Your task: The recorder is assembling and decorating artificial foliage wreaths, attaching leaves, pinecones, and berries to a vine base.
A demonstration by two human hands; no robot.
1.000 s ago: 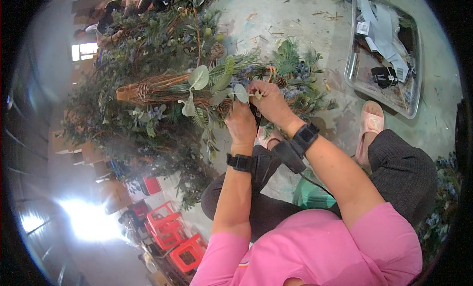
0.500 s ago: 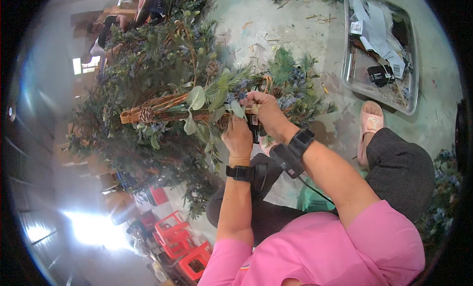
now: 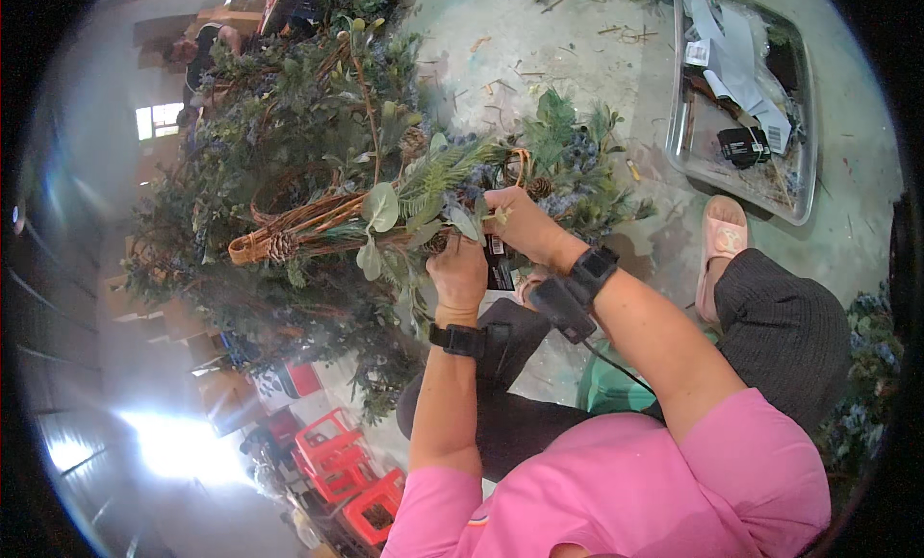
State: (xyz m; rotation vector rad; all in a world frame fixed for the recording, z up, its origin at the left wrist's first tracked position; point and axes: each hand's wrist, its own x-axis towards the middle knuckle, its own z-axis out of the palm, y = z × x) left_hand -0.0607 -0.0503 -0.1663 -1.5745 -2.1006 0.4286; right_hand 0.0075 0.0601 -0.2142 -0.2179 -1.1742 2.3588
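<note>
A twig wreath (image 3: pixel 318 226) with green leaves, pinecones and blue berries lies across in front of me. My left hand (image 3: pixel 457 274) is closed on its lower side, by a pinecone and pale round leaves. Just to the right, my right hand (image 3: pixel 525 226) is closed against the wreath's leaves, its fingertips tucked in. Whatever those fingertips pinch is too small or hidden to make out. A black tag (image 3: pixel 498 262) with a white label hangs between my hands.
A big pile of similar greenery (image 3: pixel 279 154) stands behind and left of the wreath. At the far right, a clear plastic bin (image 3: pixel 813 164) holds papers and black tags. Red stools (image 3: pixel 332 452) stand at lower left, a green seat (image 3: pixel 616 385) beneath me. Cut stems litter the floor.
My left hand has moved slightly down and left, and the wreath's left end has shifted a little left. My right hand's fingers have curled in more closely.
</note>
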